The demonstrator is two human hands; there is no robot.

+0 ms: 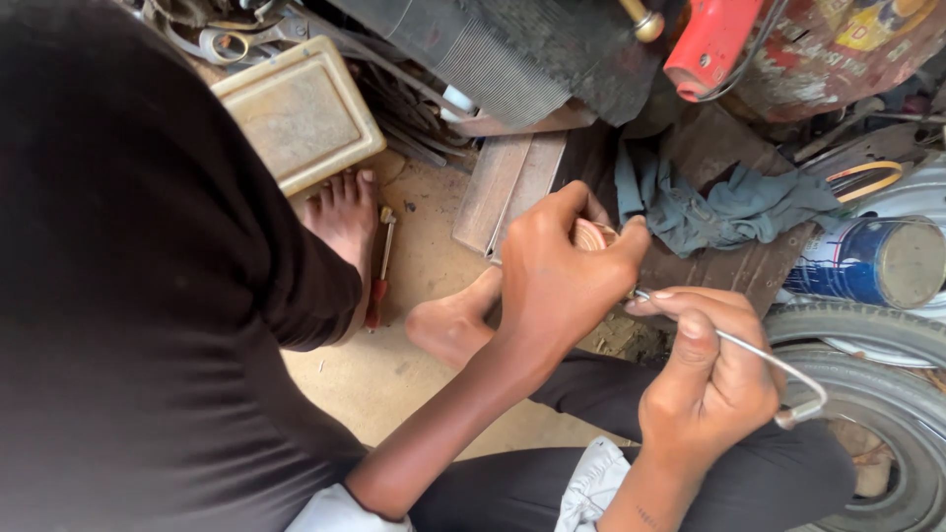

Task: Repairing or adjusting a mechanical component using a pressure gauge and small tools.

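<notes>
A small round copper-coloured part [591, 236] sits in the middle of the view, mostly hidden inside the left hand [557, 281], whose fingers and thumb are curled closed around it so that only its ringed face shows between them. Just to the right, the right hand [705, 379] pinches a thin bent silver metal rod [759, 355] between thumb and forefinger, the other fingers folded in; the rod's near end reaches toward the copper part, though the contact itself is hidden behind the left hand, and its far end curves down to a small fitting. Behind the hands lies a crumpled grey-blue cloth [729, 207] on dark scrap, with a flat wooden board [512, 182] beside it. To the right are a blue cylindrical tin can [867, 261] on its side and a black rubber tyre [877, 374]. On the sandy floor to the left rest two bare feet [345, 217], a red-handled screwdriver [379, 276] and a beige rectangular plastic lid [301, 113].
</notes>
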